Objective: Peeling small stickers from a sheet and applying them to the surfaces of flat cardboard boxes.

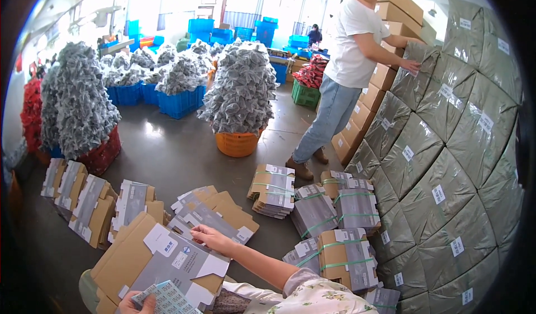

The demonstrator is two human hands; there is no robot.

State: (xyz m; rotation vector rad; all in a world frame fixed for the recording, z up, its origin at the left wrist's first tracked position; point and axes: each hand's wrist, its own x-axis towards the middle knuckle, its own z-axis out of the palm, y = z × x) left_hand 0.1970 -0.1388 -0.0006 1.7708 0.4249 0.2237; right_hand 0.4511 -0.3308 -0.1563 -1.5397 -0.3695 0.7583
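My left hand (144, 305) is closed, thumb on top, on a pale-blue sheet of small printed labels (170, 298), over the lower part of a flattened brown-and-grey cardboard carton (148, 269) lying in front of me. My right hand (209, 239) is at the carton's upper right edge, fingers curled close together; I cannot tell whether they pinch anything. Beyond it, flattened brown-and-grey cartons (231, 222) lie fanned on the dark, shiny floor (184, 156).

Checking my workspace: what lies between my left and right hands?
The head view shows a pale blue label sheet and a cardboard carton between left hand and right hand.
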